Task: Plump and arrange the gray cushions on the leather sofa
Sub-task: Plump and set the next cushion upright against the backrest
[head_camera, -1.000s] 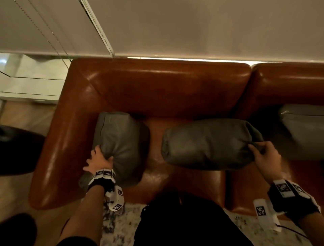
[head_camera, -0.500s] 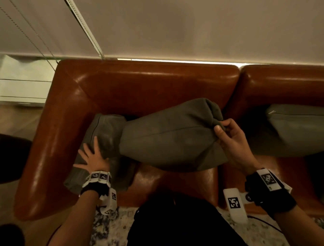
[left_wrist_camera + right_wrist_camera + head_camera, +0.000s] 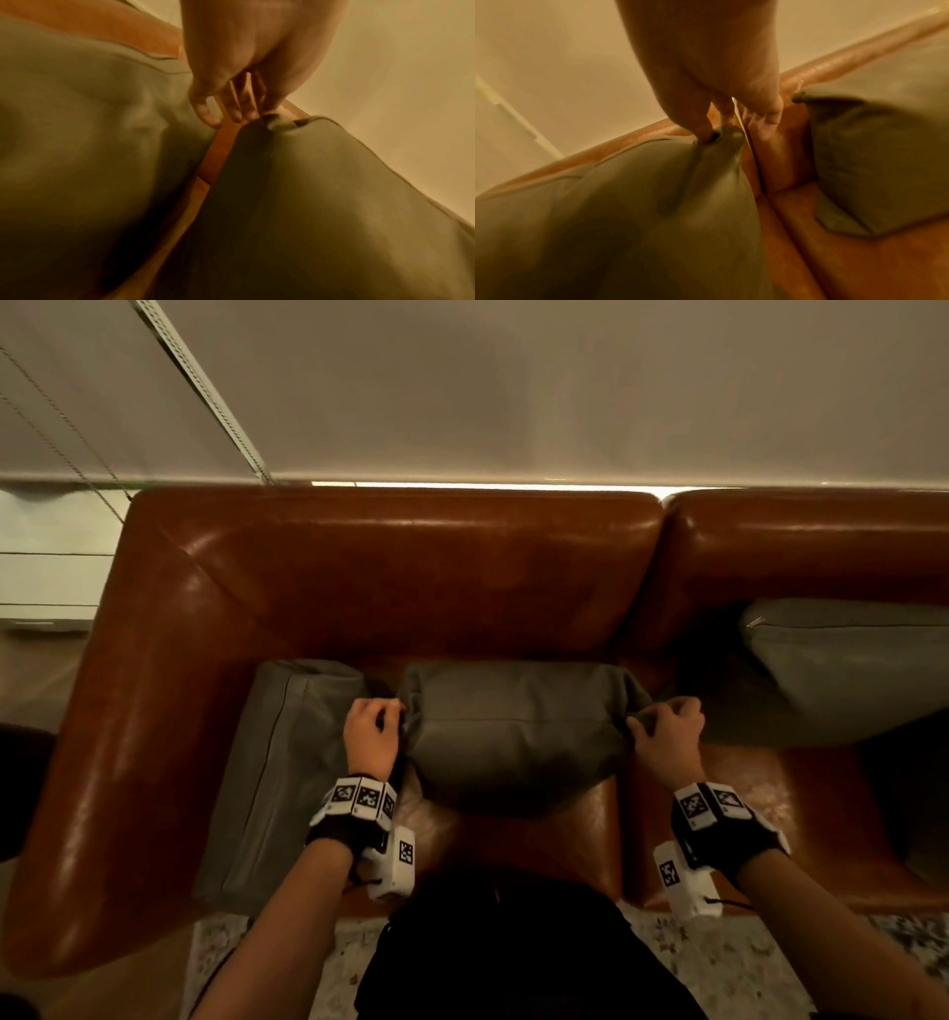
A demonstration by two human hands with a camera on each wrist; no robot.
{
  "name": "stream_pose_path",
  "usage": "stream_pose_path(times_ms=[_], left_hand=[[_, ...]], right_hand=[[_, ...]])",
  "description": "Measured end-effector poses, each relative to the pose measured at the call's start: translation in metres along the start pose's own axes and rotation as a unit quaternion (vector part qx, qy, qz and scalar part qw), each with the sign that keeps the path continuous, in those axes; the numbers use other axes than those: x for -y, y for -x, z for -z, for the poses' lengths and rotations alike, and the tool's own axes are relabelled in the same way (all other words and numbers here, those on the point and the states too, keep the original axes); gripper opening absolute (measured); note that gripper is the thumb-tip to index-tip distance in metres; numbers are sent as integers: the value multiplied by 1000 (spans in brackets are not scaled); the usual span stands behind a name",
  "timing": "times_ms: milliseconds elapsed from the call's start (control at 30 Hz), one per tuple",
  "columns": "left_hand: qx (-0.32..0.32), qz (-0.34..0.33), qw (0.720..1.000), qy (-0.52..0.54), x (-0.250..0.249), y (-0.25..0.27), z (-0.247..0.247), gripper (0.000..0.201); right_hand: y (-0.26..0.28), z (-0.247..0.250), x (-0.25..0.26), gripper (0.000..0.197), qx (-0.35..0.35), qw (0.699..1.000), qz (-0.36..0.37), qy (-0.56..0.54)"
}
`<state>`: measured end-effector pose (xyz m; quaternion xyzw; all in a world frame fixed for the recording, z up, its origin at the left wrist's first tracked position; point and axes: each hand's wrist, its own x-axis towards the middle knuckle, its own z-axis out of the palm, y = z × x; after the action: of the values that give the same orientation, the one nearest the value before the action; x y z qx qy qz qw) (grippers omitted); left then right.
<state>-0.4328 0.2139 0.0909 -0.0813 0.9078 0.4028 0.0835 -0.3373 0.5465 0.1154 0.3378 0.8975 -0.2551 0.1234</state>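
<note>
Gray plump fabric middle cushion (image 3: 513, 731) now sits on the brown leather sofa (image 3: 390, 567) seat w/ my left hand (image 3: 371, 737) newly pinching its left corner & my right hand (image 3: 667, 737) pinching the right, so it's ready for plumping.

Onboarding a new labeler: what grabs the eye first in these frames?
First, the middle gray cushion on the brown leather sofa, pinched at its two upper corners by the left hand and the right hand. Next, a second gray cushion lying against the sofa's left arm, and a third on the seat to the right.
</note>
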Motion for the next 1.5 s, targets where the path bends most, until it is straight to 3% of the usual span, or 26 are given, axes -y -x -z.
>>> stream_pose_path(times_ms=[200, 300, 400, 533, 600, 667, 733, 767, 800, 867, 933, 1000, 1100, 1167, 1333, 1500], left_hand=[[34, -42, 998, -11, -13, -1, 5, 14], [58, -63, 995, -42, -9, 2, 8, 16], [82, -82, 989, -92, -5, 6, 11, 25], [31, -119, 985, -125, -8, 15, 15, 9], [-36, -67, 996, -47, -4, 12, 18, 8], [-52, 54, 987, 139, -7, 13, 20, 14], [20, 151, 930, 334, -18, 21, 16, 18], [58, 181, 902, 387, -22, 24, 14, 17], [87, 205, 891, 395, -24, 25, 12, 14], [105, 223, 916, 316, -29, 23, 11, 14], [90, 165, 969, 160, -29, 12, 13, 23], [96, 85, 992, 11, -36, -2, 17, 31], [148, 23, 977, -155, -49, -16, 18, 37], [143, 2, 966, -214, -50, -19, 18, 34], [43, -44, 977, -204, -49, -14, 26, 31], [27, -128, 967, -220, -43, 2, 17, 27]], right_hand=[[-4, 1, 1, 33, 11, 994, 58, 90], [-4, -3, -5, 28, 4, 995, 62, 79], [-4, 2, -3, 26, -35, 997, 13, -67], [6, 14, -3, 25, -22, 947, -57, -315], [18, 21, -12, 23, -12, 917, -63, -394], [26, 28, -28, 23, -14, 909, -62, -412], [28, 30, -41, 26, -7, 922, -68, -381], [26, 28, -47, 27, -1, 929, -80, -361], [24, 24, -49, 29, 7, 930, -98, -354], [19, 15, -48, 32, 31, 926, -138, -350], [16, 10, -46, 32, 53, 932, -155, -324], [17, 10, -44, 32, 59, 942, -142, -299], [23, 14, -38, 35, 66, 961, -80, -257], [27, 19, -34, 30, 42, 984, -17, -170], [32, 30, -33, 24, -28, 983, -4, -183], [37, 29, -35, 22, 26, 980, -38, -193]])
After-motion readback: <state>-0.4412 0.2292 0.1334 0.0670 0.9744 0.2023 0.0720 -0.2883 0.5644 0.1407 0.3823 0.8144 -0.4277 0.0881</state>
